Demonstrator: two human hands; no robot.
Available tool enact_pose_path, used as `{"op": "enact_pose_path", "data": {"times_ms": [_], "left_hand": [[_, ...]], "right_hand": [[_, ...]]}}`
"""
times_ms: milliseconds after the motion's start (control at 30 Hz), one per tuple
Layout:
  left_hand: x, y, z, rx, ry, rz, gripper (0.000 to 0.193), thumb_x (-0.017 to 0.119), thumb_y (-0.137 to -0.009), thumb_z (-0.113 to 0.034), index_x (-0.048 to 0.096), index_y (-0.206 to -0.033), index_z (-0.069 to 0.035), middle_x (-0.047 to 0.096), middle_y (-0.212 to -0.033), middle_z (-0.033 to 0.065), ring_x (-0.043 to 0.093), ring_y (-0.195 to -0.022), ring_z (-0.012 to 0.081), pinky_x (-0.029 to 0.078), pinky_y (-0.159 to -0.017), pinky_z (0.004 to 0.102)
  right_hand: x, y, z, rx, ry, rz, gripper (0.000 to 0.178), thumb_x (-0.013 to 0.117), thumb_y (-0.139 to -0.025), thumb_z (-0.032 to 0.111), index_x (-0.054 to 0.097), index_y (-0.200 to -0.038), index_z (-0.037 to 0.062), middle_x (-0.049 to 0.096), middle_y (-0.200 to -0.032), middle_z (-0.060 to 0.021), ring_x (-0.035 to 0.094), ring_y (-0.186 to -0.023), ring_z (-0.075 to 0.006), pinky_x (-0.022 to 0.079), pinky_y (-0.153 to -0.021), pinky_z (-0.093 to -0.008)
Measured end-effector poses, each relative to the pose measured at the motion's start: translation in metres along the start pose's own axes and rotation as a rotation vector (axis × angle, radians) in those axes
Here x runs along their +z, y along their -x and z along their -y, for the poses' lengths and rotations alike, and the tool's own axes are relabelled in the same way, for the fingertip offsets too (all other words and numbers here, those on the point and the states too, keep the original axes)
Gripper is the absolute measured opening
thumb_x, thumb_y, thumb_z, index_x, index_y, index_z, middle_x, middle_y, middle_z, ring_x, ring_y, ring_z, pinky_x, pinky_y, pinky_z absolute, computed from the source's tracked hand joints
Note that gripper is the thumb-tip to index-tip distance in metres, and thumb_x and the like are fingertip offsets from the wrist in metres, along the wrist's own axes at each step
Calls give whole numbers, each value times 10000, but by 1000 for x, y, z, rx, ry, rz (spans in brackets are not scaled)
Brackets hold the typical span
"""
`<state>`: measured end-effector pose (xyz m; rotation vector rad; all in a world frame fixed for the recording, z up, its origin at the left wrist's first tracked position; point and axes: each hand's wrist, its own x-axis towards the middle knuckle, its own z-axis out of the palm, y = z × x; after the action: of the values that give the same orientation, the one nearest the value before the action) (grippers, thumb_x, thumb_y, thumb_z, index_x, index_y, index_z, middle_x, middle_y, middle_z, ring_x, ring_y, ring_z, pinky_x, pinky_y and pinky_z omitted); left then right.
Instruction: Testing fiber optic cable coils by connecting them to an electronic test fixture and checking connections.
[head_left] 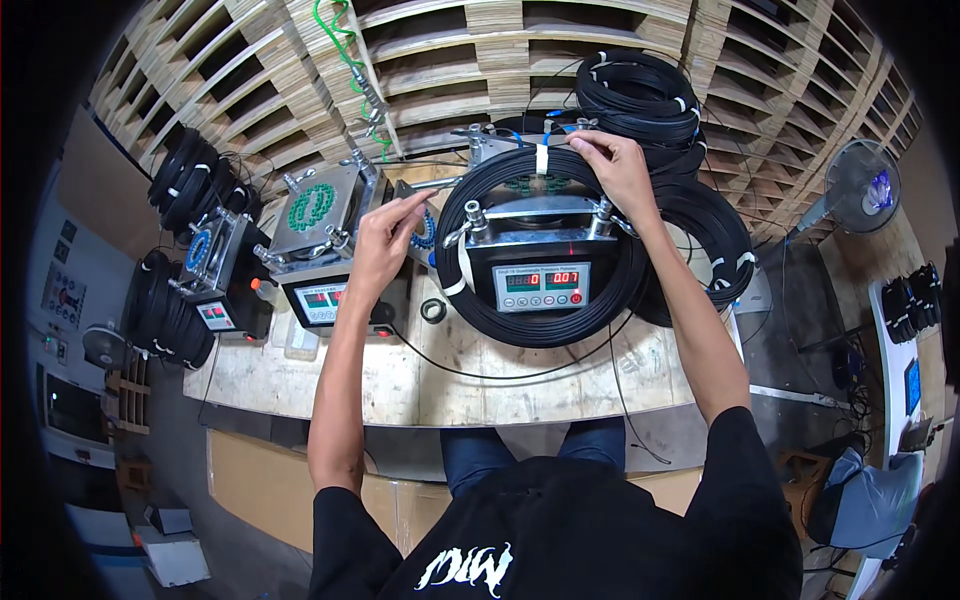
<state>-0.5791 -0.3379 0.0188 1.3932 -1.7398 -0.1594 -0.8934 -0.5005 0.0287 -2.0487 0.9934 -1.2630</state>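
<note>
One loose cable (500, 377) crosses the bare strip of table (480, 402) between its front edge and the black cable coil (545, 330). Green-ringed machine (314, 212) limits room left of the left hand (385, 240). Coil rings the display machine (541, 288), mostly body-side of the fingers. Left fingers close together, just left of coil; right hand (620, 172) at its upper right rim, fingertips bunched. Can't tell if either grips anything.
</note>
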Motion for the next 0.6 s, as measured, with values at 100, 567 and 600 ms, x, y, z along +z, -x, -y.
{"op": "enact_pose_path", "data": {"times_ms": [100, 567, 600], "left_hand": [[-3, -8, -2, 50, -62, 13, 283, 624, -979, -89, 699, -1251, -65, 513, -701, 84, 453, -600, 149, 361, -554, 316], [10, -11, 3, 55, -43, -7, 283, 638, -966, -85, 701, -1242, -74, 540, -736, 107, 441, -586, 167, 365, -548, 323], [11, -11, 5, 54, -43, -8, 283, 638, -966, -85, 701, -1242, -74, 540, -736, 107, 441, -586, 167, 365, -548, 323]], "right_hand": [[0, -1, -5, -40, -33, -57, 218, 665, -961, 148, 752, -1083, -11, 742, -884, -44, 566, -733, -53, 463, -685, -222], [2, 5, 10, -75, -59, -131, 178, 683, -909, 105, 758, -1050, 27, 633, -757, 50, 338, -576, -19, 285, -518, -218], [3, 5, 9, -82, -70, -138, 192, 688, -908, 108, 759, -1069, 33, 651, -781, 49, 341, -583, -14, 285, -521, -213]]}}
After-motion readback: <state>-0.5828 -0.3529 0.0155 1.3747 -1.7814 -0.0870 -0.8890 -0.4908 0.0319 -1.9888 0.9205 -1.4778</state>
